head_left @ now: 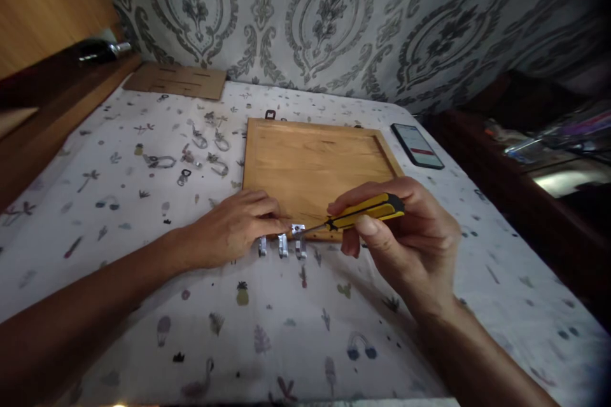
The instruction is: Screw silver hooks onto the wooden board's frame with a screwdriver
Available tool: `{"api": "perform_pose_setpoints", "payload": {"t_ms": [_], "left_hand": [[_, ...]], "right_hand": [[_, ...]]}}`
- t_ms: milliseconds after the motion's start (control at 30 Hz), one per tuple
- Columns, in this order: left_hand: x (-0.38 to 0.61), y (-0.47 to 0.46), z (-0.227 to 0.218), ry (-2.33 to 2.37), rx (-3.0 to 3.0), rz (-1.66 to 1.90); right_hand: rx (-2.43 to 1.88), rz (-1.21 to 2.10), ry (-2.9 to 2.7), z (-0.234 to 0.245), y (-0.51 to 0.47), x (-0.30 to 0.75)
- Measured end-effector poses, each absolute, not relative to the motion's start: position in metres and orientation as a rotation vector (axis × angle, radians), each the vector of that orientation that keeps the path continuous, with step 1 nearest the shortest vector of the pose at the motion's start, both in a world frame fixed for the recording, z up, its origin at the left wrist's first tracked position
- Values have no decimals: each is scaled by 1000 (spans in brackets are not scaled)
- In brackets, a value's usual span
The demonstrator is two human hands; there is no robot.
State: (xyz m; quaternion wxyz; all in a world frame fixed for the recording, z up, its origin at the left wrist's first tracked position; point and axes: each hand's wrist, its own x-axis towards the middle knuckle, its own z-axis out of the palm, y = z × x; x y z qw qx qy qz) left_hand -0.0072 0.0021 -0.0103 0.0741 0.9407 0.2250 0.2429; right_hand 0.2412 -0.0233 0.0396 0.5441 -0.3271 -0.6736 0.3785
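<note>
My right hand (410, 241) is closed around the yellow and black handle of a screwdriver (365, 212). Its thin shaft points left, and its tip meets a small metal hook (299, 243) at the near edge of a framed wooden board (324, 165). From the left, my left hand (238, 226) rests on that edge with its fingers bent together and their tips at the hook's flat plate. Two similar metal hooks hang along the edge beside it, one centre (282, 245) and one partly under my fingers (262, 246). Any screw under the tip is too small to see.
Several loose metal hooks or clasps (218, 164) lie on the patterned tablecloth (267, 331) left of the board. A phone (417, 146) lies to its right. Flat cardboard (176, 81) is at the back left, near a dark bottle-like object (102, 51) on a wooden ledge.
</note>
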Motion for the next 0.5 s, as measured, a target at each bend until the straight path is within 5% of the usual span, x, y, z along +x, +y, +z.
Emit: {"api": "perform_pose_setpoints", "payload": {"t_ms": [500], "left_hand": [[-8,3,-14,658,2799,765]], "right_hand": [[-688,678,-1658,38,-25,241]]}}
